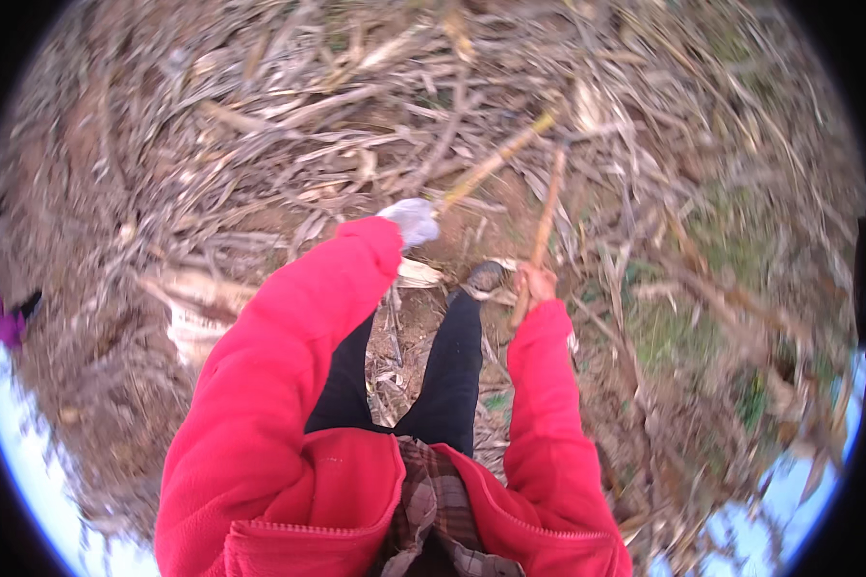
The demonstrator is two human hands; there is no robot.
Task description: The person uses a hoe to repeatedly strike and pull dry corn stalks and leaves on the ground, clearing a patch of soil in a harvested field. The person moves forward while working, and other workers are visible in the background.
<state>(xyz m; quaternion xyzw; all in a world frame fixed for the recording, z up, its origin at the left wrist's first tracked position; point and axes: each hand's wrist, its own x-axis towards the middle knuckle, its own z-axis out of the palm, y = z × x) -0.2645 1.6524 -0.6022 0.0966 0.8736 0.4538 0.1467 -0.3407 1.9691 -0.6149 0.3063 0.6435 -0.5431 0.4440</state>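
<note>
My left hand (416,223), in a pale glove, is closed round the near end of a yellowish dry stalk (498,165). The stalk slants away to the right, over the litter. Bare fingers of my right hand (537,283) wrap round a wooden-handled tool (549,207), whose shaft points away from me. Its far end comes close to the stalk's far end; a small dark head seems to sit there, but blur hides its shape. Whether the two touch I cannot tell.
Dry stalks and leaves (327,125) lie thickly over brown soil ahead. A pale husk-like bundle (197,313) rests at the left. Green grass (731,240) grows at the right. My shoe (484,277) stands just left of my right hand. Something purple (11,327) shows far left.
</note>
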